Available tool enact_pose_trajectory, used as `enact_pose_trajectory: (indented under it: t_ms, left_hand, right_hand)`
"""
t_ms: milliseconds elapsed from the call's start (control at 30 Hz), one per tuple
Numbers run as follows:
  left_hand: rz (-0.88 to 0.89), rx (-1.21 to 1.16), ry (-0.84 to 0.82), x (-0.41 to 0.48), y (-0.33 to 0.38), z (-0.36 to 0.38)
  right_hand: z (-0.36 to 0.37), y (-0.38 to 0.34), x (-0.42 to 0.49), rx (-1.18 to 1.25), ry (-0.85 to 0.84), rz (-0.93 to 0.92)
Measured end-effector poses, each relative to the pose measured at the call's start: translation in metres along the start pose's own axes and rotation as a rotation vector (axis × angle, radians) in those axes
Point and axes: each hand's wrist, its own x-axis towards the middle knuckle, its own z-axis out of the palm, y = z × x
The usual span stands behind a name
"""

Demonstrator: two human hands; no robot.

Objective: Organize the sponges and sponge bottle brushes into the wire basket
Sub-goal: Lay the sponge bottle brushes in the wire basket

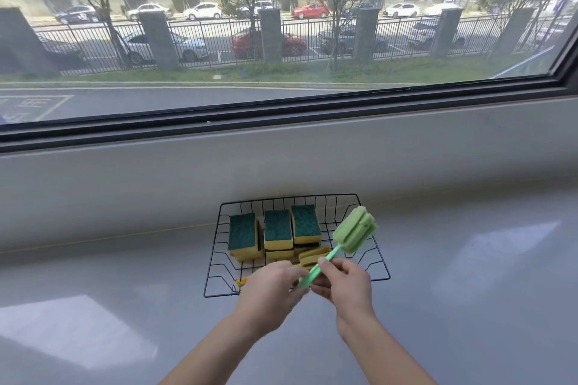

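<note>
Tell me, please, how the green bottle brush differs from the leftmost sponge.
The green bottle brush is held tilted over the wire basket by the right hand; the leftmost sponge rests inside it. The brush has a long handle and ribbed head; the sponge is a plain block. The brush is all green; the sponge is yellow with a dark green top. Both are spongy.

The wire basket (pixel 312 197) is thin black metal wire. Inside it, the sponges (pixel 277 230) are porous yellow foam topped with rough dark-green scouring fibre. Over its right side, my bottle brush (pixel 353 230) has a pitted green foam head on a smooth plastic handle. Under the basket, the counter (pixel 469 275) is smooth, glossy grey.
</note>
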Motion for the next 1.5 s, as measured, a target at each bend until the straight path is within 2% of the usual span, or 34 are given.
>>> enact_pose_trajectory:
  t_ms: [133, 233, 300, 367, 433, 500, 600, 733, 1100, 1200, 1300, 1500]
  left_hand:
    - [-0.024, 0.057, 0.051, 0.003, -0.015, -0.005]
    - [-0.051, 0.129, 0.062, 0.012, -0.035, -0.012]
    - [-0.081, 0.184, 0.050, 0.019, -0.051, -0.016]
    - [-0.110, 0.229, 0.018, 0.025, -0.065, -0.016]
    - [-0.119, 0.252, -0.022, 0.028, -0.076, -0.011]
    - [-0.112, 0.271, -0.064, 0.031, -0.082, -0.003]
    - [-0.087, 0.260, -0.112, 0.033, -0.089, 0.012]
    - [-0.088, 0.241, -0.133, 0.034, -0.094, 0.025]
    - [-0.194, 0.191, -0.148, 0.033, -0.099, 0.024]
    - [-0.221, 0.166, -0.133, 0.031, -0.093, 0.023]
    - [-0.241, 0.140, -0.098, 0.027, -0.086, 0.021]
    - [-0.272, 0.140, -0.043, 0.020, -0.075, 0.010]
  right_hand:
    - [0.009, -0.003, -0.004, -0.035, -0.122, -0.007]
    - [0.003, -0.002, -0.004, -0.185, -0.248, -0.005]
    - [-0.010, 0.001, 0.000, -0.331, -0.203, -0.044]
    - [-0.026, 0.001, 0.008, -0.478, -0.060, -0.103]
    - [-0.040, -0.004, 0.017, -0.554, 0.087, -0.164]
    - [-0.049, -0.011, 0.030, -0.598, 0.146, -0.250]
    - [-0.050, -0.018, 0.049, -0.708, 0.057, -0.335]
    - [-0.042, -0.013, 0.063, -0.846, -0.067, -0.343]
    - [-0.036, 0.001, 0.063, -0.860, -0.129, -0.364]
    - [-0.038, 0.000, 0.062, -0.931, -0.157, -0.374]
    - [-0.038, -0.001, 0.063, -1.019, -0.121, -0.393]
    - [-0.038, -0.007, 0.058, -1.028, -0.026, -0.403]
